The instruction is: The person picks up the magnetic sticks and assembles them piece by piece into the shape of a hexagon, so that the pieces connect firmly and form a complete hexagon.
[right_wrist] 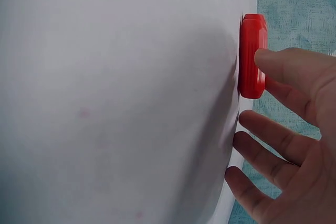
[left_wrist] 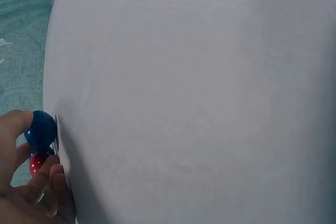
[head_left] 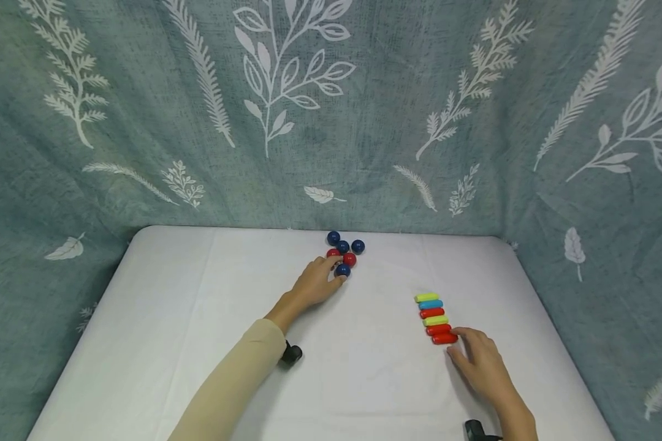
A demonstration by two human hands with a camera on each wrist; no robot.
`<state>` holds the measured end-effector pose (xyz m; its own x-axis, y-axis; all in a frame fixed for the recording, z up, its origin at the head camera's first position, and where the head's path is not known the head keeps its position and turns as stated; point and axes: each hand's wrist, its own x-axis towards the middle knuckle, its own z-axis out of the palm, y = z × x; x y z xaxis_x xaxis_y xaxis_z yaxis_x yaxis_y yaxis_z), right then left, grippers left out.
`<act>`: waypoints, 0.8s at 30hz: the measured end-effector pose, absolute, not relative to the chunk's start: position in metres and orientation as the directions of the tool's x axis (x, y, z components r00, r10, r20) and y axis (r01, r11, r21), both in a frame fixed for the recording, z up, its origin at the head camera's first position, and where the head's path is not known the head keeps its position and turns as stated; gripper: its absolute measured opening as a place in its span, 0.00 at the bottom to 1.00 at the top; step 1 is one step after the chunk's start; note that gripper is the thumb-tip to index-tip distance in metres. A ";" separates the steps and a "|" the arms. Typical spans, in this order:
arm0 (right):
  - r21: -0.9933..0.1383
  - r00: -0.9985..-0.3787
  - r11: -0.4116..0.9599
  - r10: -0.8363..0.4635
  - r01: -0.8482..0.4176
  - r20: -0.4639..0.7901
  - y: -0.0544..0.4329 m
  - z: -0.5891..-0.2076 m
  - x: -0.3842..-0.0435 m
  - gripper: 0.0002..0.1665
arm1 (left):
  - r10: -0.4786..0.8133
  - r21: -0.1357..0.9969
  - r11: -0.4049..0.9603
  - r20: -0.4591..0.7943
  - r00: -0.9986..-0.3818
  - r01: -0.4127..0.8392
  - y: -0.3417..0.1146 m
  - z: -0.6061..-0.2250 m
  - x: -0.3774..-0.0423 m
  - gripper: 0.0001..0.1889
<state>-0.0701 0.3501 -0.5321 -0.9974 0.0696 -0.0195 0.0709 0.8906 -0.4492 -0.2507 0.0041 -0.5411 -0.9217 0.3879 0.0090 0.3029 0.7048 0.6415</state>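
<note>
In the head view my left hand (head_left: 315,283) reaches to the table's far side, its thumb and index finger pinching a dark blue ball (head_left: 342,271). The left wrist view shows the thumb against this blue ball (left_wrist: 41,129), with a red ball (left_wrist: 38,163) behind. Beside it sit two red balls, one (head_left: 350,260) clear in view and the other partly covered by the fingers. My right hand (head_left: 482,364) is at the near end of a row of short sticks. Its thumb and index finger loosely straddle the nearest red stick (head_left: 444,339), the other fingers spread in the right wrist view.
More blue balls (head_left: 333,237) lie behind the red ones near the table's far edge. The row also has yellow-green (head_left: 426,297), blue (head_left: 431,304) and other red sticks. A white cloth covers the table (head_left: 364,380), and a green leaf-patterned curtain (head_left: 380,122) hangs around it.
</note>
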 end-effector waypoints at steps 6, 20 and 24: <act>-0.439 -0.997 0.896 0.077 0.070 -0.001 0.351 -0.535 -0.072 0.25 | 0.368 0.606 0.743 -0.017 -0.930 0.283 0.007 -0.543 -0.253 0.28; -0.400 -0.998 0.915 0.054 0.045 0.011 0.350 -0.533 -0.073 0.20 | 0.352 0.595 0.757 -0.023 -0.936 0.270 0.011 -0.540 -0.252 0.22; -0.388 -0.998 0.921 0.054 0.042 0.020 0.349 -0.532 -0.073 0.17 | 0.349 0.596 0.756 -0.016 -0.937 0.271 0.010 -0.541 -0.250 0.22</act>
<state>-0.0734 0.3490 -0.5322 -0.9983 0.0544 0.0201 0.0424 0.9208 -0.3878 -0.2499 0.0102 -0.5406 -0.9370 0.3489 -0.0162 0.2712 0.7561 0.5956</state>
